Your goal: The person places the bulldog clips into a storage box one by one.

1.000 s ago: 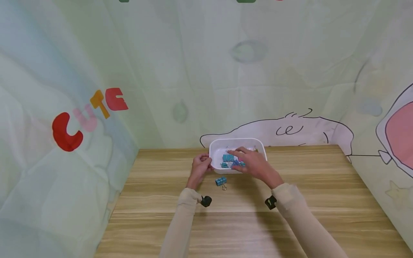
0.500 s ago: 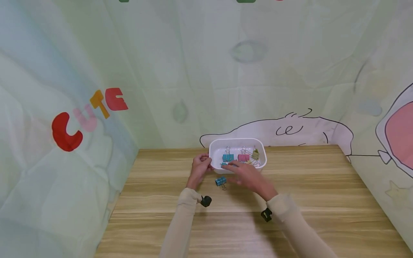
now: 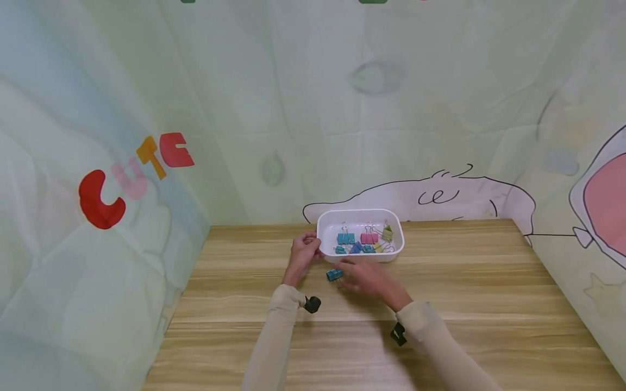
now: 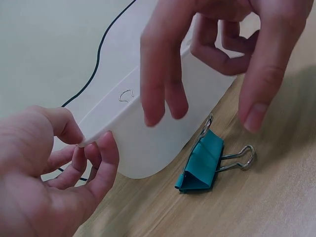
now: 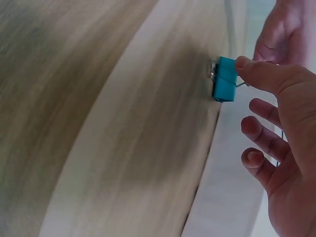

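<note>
My left hand (image 3: 301, 257) pinches the left end of a white plastic box (image 3: 364, 258) by its rim, thumb and fingertips on either side of the wall. On the table in front of the box lies a teal binder clip (image 4: 206, 157) with its wire handles spread apart. Just over it hovers my right hand (image 3: 370, 277), thumb and fingers apart and nothing between them. In the right wrist view the thumb overlaps the edge of the clip (image 5: 226, 79). Inside the box, several more clips sit, among them a teal one (image 3: 346, 239) and a pink one (image 3: 369, 239).
Olive (image 3: 387, 233), yellow and blue (image 3: 356, 247) clips lie at the box's right and front. The wood-grain table (image 3: 342, 353) ends just behind the box, against a printed cloth backdrop (image 3: 274, 119).
My right hand has come out of the box, moving toward me and down to the teal binder clip on the table, with fingers spread. The left hand stays on the box rim.
</note>
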Tool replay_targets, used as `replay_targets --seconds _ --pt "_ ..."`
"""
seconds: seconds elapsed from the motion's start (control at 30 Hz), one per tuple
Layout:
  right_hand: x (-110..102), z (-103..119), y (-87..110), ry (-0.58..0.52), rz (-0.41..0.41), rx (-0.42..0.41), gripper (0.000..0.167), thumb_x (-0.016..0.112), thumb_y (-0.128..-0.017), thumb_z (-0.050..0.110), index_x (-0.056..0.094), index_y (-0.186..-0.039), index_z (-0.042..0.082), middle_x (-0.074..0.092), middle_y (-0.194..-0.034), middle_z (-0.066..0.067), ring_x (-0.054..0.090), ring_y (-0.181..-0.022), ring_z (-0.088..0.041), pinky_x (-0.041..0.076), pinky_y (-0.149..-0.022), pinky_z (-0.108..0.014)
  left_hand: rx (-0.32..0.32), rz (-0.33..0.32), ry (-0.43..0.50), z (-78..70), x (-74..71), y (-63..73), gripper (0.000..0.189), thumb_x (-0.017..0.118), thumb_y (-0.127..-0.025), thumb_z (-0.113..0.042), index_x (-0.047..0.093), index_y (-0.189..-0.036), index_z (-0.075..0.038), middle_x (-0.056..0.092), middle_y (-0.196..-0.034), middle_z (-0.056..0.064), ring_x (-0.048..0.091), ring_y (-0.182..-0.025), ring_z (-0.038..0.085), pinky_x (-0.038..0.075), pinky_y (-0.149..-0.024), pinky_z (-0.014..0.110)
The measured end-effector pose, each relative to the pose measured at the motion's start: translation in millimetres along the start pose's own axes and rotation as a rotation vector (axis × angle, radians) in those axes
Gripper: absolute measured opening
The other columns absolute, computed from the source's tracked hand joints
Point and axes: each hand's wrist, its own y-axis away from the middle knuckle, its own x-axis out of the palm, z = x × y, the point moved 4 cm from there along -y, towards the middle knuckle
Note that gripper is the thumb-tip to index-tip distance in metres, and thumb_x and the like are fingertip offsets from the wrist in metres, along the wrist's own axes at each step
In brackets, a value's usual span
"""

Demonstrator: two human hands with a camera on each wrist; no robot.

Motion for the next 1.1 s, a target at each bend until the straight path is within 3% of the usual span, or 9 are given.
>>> replay_targets --seconds 0.43,0.73,1.1 --pt "12.4 -5.8 -6.4 -0.011 0.098 0.051 0.048 0.076 -0.096 0.022 0.064 -0.142 0.017 0.062 -0.140 -0.007 0.061 -0.124 -0.026 0.052 -0.105 -0.043 -0.022 0.038 -0.012 0.0 -1.2 -2.7 0.042 0.057 -0.100 -0.004 0.051 -0.138 0.013 0.060 -0.119 0.029 0.064 -0.082 0.027 0.063 -0.081 0.044" --pt "17.6 -6.5 -15.3 -0.016 0.103 0.027 0.041 0.075 -0.096 0.019 0.067 -0.136 0.014 0.066 -0.133 -0.008 0.065 -0.118 -0.026 0.055 -0.102 -0.043 -0.010 0.000 -0.008 1.9 -1.9 -3.4 0.037 0.059 -0.098 -0.003 0.055 -0.133 0.011 0.060 -0.116 0.029 0.061 -0.075 0.020 0.061 -0.067 0.028" --pt "23.8 -6.7 -19.5 -0.015 0.058 -0.022 0.023 0.076 -0.095 0.015 0.076 -0.119 0.014 0.070 -0.115 -0.003 0.067 -0.104 -0.020 0.057 -0.094 -0.037 0.011 -0.017 0.020 2.3 0.0 -3.6 0.037 0.058 -0.097 0.001 0.053 -0.131 0.014 0.061 -0.110 0.027 0.060 -0.069 0.016 0.058 -0.058 0.021"
